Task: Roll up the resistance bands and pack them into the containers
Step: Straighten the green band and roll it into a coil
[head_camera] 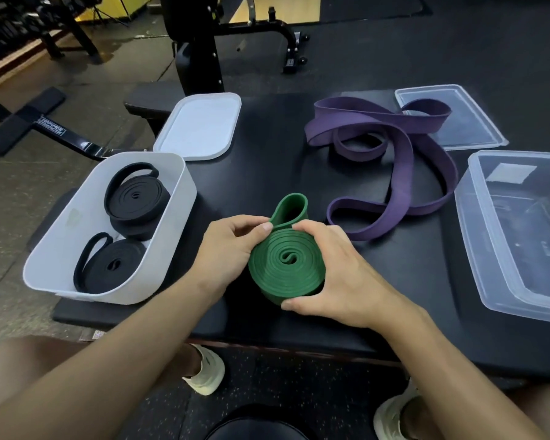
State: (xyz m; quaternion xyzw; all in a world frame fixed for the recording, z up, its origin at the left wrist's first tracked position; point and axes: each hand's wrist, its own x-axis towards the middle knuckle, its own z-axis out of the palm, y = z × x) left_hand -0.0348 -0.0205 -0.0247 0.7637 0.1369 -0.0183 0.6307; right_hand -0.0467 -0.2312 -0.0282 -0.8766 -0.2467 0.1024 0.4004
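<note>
Both hands are on the green band (pixel 286 268), wound into a tight flat spiral and held just above the desk (pixel 267 160). The left hand (pixel 229 249) curls round the roll's left side, thumb tip pressing on the top edge where the last turn leaves the coil. The right hand (pixel 343 274) wraps the right side, fingers curved over the far edge and thumb tucked under the near rim. One free loop (pixel 291 206) of the green band stands up just beyond the fingertips, not yet wound in. Out to the left of the left hand sits the white container (pixel 172 217), open, with two black rolled bands inside: one roll (pixel 135 198) at the far end and the other roll (pixel 113 268) at the near end, each with a short loop sticking out. Beyond that container lies its white lid (pixel 200 125), flat on the desk. Beyond and to the right of the right hand sprawls the purple band (pixel 400 160), loose and unrolled, twisting across the desk. Its far end lies over a corner of the clear lid (pixel 470 128). Well out to the right of the right hand stands the clear container (pixel 527 242), open, with nothing rolled in it.
</note>
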